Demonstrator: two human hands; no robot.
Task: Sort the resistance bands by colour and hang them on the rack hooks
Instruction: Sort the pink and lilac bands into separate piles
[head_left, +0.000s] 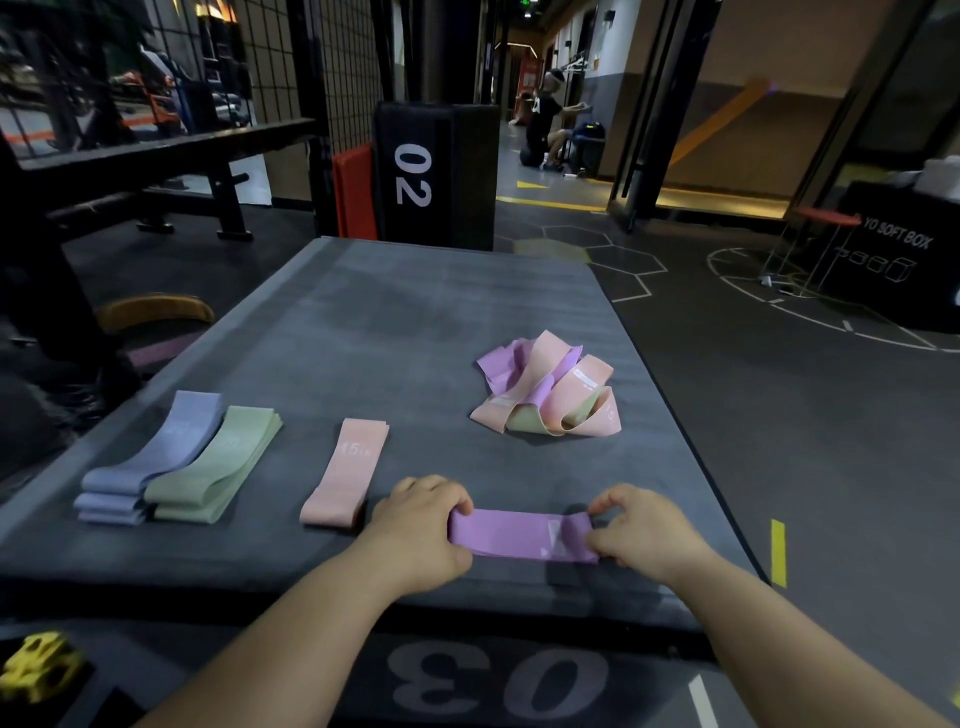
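Head view: both hands, left (415, 530) and right (641, 535), pinch the purple band (519, 535) ends; uneven release could leave it lying crooked.

Grey mat (415, 322), blue stack (150, 462), green stack (213, 467), pink band (345, 473), purple band (519, 535), pile (550, 389)

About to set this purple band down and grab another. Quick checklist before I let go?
1. Purple band flat, held at both ends by left hand and right hand: ok.
2. Blue stack and green stack each one colour: ok.
3. Pink band lying flat on the mat: ok.
4. Heap sorted: not ok; purple, pink and green mixed.
5. Rack hooks within reach: cannot tell, none in view.
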